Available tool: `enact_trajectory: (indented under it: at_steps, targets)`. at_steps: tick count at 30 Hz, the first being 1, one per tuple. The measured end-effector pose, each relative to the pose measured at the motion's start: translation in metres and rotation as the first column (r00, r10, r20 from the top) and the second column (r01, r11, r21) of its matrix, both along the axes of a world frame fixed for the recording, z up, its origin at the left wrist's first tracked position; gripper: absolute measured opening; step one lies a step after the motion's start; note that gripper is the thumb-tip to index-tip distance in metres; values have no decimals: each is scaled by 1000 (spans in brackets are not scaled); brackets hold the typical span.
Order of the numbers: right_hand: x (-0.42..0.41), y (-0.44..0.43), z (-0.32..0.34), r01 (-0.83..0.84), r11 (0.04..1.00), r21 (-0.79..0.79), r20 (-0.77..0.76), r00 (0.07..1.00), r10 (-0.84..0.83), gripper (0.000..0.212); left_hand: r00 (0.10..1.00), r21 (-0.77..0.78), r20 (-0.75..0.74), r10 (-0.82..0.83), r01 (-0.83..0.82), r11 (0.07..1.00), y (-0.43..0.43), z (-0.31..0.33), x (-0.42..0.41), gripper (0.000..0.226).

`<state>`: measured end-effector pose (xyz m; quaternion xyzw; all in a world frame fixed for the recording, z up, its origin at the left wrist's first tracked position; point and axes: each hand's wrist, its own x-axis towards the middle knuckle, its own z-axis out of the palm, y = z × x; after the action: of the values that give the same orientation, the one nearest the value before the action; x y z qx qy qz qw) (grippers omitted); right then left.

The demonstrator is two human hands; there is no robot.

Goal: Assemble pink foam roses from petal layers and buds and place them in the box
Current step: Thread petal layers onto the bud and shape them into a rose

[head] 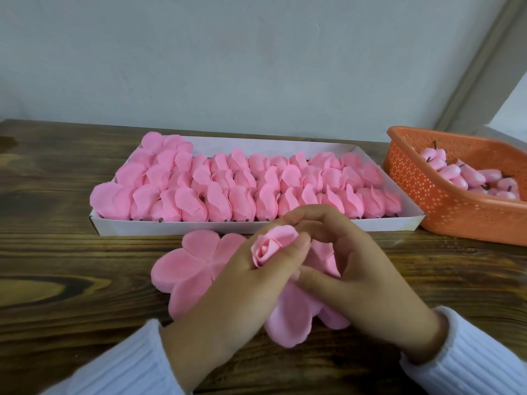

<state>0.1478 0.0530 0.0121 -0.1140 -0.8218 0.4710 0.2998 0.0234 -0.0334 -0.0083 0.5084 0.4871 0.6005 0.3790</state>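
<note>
A dark wooden table (pixel 57 252) fills the lower half of the view, with a pale wall (pixel 228 52) behind it. A long white box (pixel 182 227) lies across the middle of the table, packed with rows of finished roses (pixel 242 181) standing close together; a strip along its far edge is bare. An orange perforated basket (pixel 445 201) sits just beside the box's right end and holds a heap of pink buds (pixel 467 175) with dark stems.

In front of the box, a flat five-lobed petal layer (pixel 188 263) lies on the wood, its right side hidden under the hands. Both arms wear white ribbed sleeves (pixel 122 366).

The left hand (pixel 242 286) reaches in from the lower left, its fingers and thumb curled round a partly made rose (pixel 271 246), which it holds above the table just in front of the box's near wall. The rose's centre is tightly wrapped and faces up, while its looser outer petals hang open below the hands. The right hand (pixel 365 269) comes in from the lower right, its fingers arched and bent over the far side of the rose and its thumb pressed against the petals beneath the wrapped centre, so both hands grip the same flower
</note>
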Motion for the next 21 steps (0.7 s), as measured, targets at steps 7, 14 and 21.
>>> enact_trajectory:
  at_steps: [7, 14, 21]
  targets:
    - [1, 11, -5, 265, 956, -126, 19, 964, -265, 20, 982, -153, 35, 184, -176, 972, 5, -12, -11, 33]
    - [0, 11, -8, 278, 945, -174, 62, 961, -271, 9, 970, -177, 90, 228, -210, 962, 5, -16, -11, 42]
    - [1, 11, -8, 296, 945, -139, -61, 950, -306, 7, 966, -147, 145, 213, -192, 970, 5, -15, -8, 51]
